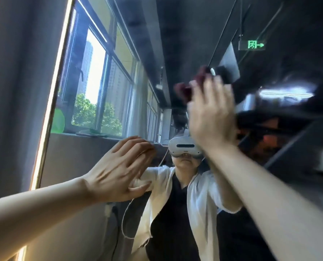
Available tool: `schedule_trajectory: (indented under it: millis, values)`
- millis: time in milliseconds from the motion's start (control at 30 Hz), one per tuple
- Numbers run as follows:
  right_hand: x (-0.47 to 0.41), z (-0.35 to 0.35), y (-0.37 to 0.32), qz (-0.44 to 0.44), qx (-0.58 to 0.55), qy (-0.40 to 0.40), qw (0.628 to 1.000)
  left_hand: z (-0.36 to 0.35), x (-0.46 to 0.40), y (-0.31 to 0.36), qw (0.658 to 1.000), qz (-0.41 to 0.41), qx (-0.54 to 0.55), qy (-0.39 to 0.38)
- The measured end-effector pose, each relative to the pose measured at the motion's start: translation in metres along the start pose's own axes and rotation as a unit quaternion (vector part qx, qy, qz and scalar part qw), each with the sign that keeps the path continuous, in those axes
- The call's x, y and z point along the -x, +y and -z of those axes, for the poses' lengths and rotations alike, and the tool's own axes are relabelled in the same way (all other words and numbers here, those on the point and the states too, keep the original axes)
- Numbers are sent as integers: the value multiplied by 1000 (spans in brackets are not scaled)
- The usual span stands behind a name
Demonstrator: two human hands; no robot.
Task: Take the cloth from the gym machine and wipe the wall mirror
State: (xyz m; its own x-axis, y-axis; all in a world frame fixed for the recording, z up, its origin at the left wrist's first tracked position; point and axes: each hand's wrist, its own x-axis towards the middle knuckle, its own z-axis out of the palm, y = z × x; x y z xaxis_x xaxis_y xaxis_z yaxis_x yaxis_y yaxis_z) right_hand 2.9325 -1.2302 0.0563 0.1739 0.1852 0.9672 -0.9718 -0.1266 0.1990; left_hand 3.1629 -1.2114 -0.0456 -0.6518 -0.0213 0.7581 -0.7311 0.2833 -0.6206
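Note:
The wall mirror (175, 44) fills most of the view and shows a person in a white headset, windows and a dark ceiling. My right hand (211, 112) is raised high against the glass, fingers straight, pressing a dark red cloth (185, 89) flat on the mirror. The cloth shows above and left of the fingers; the rest is hidden under the palm. My left hand (119, 170) is lower and to the left, fingers spread and straight, palm laid against the mirror, holding nothing.
The mirror's gold frame edge (49, 110) runs up the left side, with a grey wall (15, 72) beyond it. Reflected are a green exit sign (255, 45) and dark gym equipment (288, 113) on the right.

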Motion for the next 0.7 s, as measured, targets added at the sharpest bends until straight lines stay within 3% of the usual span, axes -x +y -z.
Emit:
schedule_trajectory:
  millis: [133, 267, 500, 700]
  values:
    - [42, -11, -92, 140, -79, -50, 986, 1, 31, 10, 1000, 4, -4, -12]
    - [58, -5, -58, 224, -86, -76, 968, -5, 38, 26, 996, -74, -5, -57]
    - [81, 51, 112, -34, 10, -33, 999, -30, 15, 58, 993, -94, 55, -50]
    - [92, 55, 102, -176, 45, 23, 983, -28, 26, 52, 991, -110, 55, -56]
